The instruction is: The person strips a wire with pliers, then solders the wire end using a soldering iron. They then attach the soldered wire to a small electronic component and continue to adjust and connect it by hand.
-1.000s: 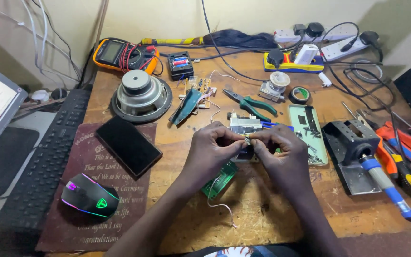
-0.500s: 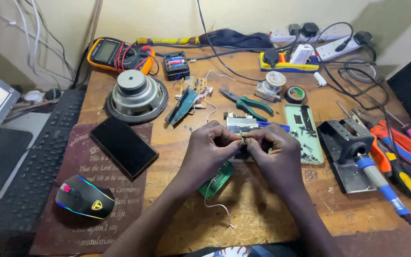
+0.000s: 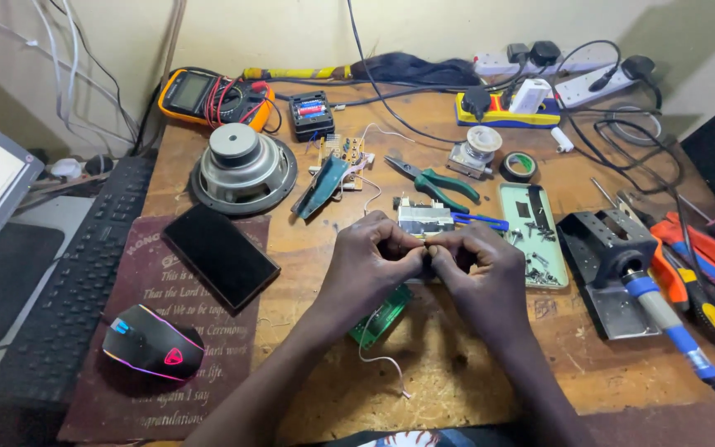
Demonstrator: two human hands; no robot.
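part: small dark component (image 3: 429, 266), pinched between both my hands at table centre
left hand (image 3: 371, 266): fingertips closed on it from 9 o'clock
right hand (image 3: 480, 269): closed on it from 3 o'clock, equally near
axis: cannot tell, fingers hide it
below: green circuit board (image 3: 382, 314) at 7 o'clock on the wooden table (image 3: 473, 372)

green circuit board (image 3: 382, 314), black phone (image 3: 221, 255)

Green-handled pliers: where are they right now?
In the head view, the green-handled pliers lie on the wooden table right of centre, between the small circuit board and the pale green tray.
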